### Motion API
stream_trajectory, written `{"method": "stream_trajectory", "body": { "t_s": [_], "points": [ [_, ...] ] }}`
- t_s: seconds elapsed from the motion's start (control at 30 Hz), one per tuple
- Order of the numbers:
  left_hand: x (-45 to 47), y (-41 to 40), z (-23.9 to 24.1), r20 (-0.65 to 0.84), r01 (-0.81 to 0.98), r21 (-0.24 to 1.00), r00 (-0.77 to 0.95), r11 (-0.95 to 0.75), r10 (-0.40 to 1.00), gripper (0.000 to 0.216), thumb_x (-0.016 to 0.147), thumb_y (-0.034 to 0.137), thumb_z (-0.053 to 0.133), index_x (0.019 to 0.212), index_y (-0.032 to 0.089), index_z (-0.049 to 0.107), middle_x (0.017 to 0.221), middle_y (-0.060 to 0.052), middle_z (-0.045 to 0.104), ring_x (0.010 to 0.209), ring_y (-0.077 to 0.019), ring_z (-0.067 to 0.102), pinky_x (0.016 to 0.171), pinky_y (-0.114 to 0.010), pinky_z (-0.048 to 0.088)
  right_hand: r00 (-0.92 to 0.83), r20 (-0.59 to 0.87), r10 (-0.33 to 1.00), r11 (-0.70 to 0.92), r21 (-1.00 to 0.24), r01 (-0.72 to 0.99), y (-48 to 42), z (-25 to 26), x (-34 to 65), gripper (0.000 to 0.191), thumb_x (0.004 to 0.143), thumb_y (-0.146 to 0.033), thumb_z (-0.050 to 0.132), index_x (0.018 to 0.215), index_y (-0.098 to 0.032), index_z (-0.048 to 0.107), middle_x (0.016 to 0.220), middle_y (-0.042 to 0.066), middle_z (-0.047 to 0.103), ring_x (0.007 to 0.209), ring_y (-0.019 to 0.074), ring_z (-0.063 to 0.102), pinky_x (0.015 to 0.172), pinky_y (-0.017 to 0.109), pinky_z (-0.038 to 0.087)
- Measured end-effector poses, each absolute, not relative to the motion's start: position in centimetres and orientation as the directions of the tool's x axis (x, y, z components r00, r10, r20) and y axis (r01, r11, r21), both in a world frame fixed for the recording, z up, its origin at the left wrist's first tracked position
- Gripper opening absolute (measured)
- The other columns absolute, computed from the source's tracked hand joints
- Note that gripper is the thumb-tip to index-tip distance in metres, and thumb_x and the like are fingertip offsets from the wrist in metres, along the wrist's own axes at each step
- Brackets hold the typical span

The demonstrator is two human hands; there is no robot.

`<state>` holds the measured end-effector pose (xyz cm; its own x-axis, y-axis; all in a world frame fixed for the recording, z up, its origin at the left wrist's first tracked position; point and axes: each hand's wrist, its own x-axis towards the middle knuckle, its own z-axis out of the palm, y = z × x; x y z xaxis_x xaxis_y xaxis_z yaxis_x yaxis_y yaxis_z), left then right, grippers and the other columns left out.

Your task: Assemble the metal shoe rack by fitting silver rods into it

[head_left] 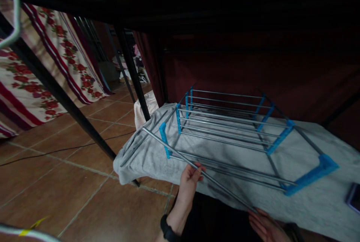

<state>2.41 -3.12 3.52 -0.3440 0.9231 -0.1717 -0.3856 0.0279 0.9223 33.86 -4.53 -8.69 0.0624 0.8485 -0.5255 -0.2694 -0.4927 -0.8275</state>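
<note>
Metal and thin, the long rod [197, 167] lies slanted over the grey cloth [309, 204] beside the rack [227, 129], pinched by the left hand [189, 180] mid-length, its near end against the right hand [264, 227], whose grip I cannot tell; it seems light, stiff, slippery.

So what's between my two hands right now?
In the head view, one loose metal rod spans the stretch: the left hand grips it partway along, and it runs down to the right hand. Behind it lies the grey cloth.
</note>
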Motion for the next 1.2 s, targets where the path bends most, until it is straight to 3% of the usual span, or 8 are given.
{"method": "stream_trajectory", "body": {
  "t_s": [0.1, 0.3, 0.47, 0.6, 0.73, 0.9, 1.07, 1.2],
  "points": [
    [4.5, -3.1, 3.2, -0.133, -0.343, 0.939, -0.299, 0.023, 0.945, 0.034, 0.075, 0.042, 0.083, 0.096, 0.019, 0.070, 0.089, -0.009, 0.077, 0.089, -0.0225, 0.071, 0.081, -0.031, 0.053, -0.043, -0.611, 0.790, -0.582, -0.728, -0.363, -5.2, -7.7, 30.8, 0.055, 0.042, -0.049, 0.094, 0.085, -0.023, 0.071, 0.100, 0.014, 0.079, 0.110, 0.0375, 0.072, 0.105, 0.051, 0.054],
    [8.5, -3.7, 0.8, -0.032, -0.230, 0.973, -0.171, -0.008, 0.985, 0.024, 0.085, 0.037, 0.072, 0.103, 0.021, 0.067, 0.090, -0.008, 0.074, 0.091, -0.0238, 0.071, 0.088, -0.035, 0.054, -0.210, -0.641, 0.738, -0.671, -0.666, -0.327, -6.4, -6.8, 24.9, 0.061, 0.039, -0.050, 0.096, 0.090, -0.022, 0.073, 0.096, 0.011, 0.080, 0.090, 0.0281, 0.075, 0.091, 0.044, 0.057],
    [8.4, -4.1, 0.4, 0.018, 0.031, 0.999, -0.122, -0.015, 0.992, 0.018, 0.090, 0.028, 0.064, 0.106, 0.023, 0.070, 0.082, -0.004, 0.070, 0.080, -0.0216, 0.067, 0.081, -0.032, 0.051, -0.141, -0.638, 0.757, -0.654, -0.742, -0.149, -5.9, -8.2, 23.9, 0.062, 0.038, -0.055, 0.094, 0.089, -0.024, 0.077, 0.085, 0.006, 0.078, 0.083, 0.0263, 0.073, 0.082, 0.042, 0.056],
    [6.2, -3.5, 0.8, 0.081, 0.209, 0.976, -0.104, -0.058, 0.991, 0.023, 0.089, 0.021, 0.062, 0.109, 0.023, 0.073, 0.094, -0.010, 0.075, 0.087, -0.0258, 0.068, 0.088, -0.035, 0.051, -0.104, -0.523, 0.846, -0.534, -0.831, -0.158, -4.3, -7.5, 26.5, 0.058, 0.052, -0.062, 0.088, 0.096, -0.025, 0.079, 0.106, 0.008, 0.079, 0.102, 0.0286, 0.072, 0.097, 0.045, 0.054],
    [4.1, -2.6, 0.9, 0.101, 0.502, 0.861, -0.018, -0.078, 0.995, 0.036, 0.092, 0.012, 0.047, 0.115, 0.023, 0.073, 0.109, -0.014, 0.075, 0.104, -0.0292, 0.068, 0.095, -0.040, 0.048, -0.076, -0.452, 0.889, -0.457, -0.857, -0.237, -2.6, -4.3, 29.5, 0.055, 0.063, -0.060, 0.084, 0.104, -0.023, 0.077, 0.112, 0.011, 0.078, 0.111, 0.0307, 0.071, 0.109, 0.049, 0.049],
    [2.5, -2.1, 1.1, -0.005, 0.847, 0.527, 0.087, -0.071, 0.996, 0.060, 0.086, -0.002, 0.035, 0.129, 0.022, 0.069, 0.116, -0.012, 0.073, 0.113, -0.0272, 0.064, 0.104, -0.042, 0.042, 0.049, -0.393, 0.918, -0.361, -0.880, -0.308, -1.5, -1.9, 32.0, 0.054, 0.067, -0.050, 0.086, 0.112, -0.023, 0.073, 0.118, 0.010, 0.077, 0.117, 0.0294, 0.070, 0.115, 0.048, 0.046],
    [1.8, -1.9, 0.8, -0.048, 0.909, 0.401, 0.147, -0.116, 0.988, 0.063, 0.083, -0.006, 0.036, 0.129, 0.022, 0.069, 0.118, -0.013, 0.073, 0.113, -0.0267, 0.063, 0.102, -0.041, 0.041, 0.148, -0.410, 0.900, -0.310, -0.841, -0.443, -0.7, -3.3, 34.1, 0.038, 0.058, -0.041, 0.090, 0.088, -0.023, 0.073, 0.102, 0.006, 0.079, 0.108, 0.0284, 0.073, 0.111, 0.046, 0.051],
    [1.3, -1.5, 0.2, -0.043, 0.915, 0.377, 0.175, -0.146, 0.984, 0.060, 0.083, -0.006, 0.035, 0.124, 0.020, 0.071, 0.114, -0.014, 0.073, 0.110, -0.0277, 0.063, 0.101, -0.042, 0.041, 0.160, -0.424, 0.891, -0.304, -0.820, -0.485, 0.2, -4.7, 35.8, 0.041, 0.061, -0.037, 0.087, 0.097, -0.023, 0.074, 0.106, 0.007, 0.078, 0.110, 0.0272, 0.073, 0.110, 0.043, 0.052]
  ]
}}
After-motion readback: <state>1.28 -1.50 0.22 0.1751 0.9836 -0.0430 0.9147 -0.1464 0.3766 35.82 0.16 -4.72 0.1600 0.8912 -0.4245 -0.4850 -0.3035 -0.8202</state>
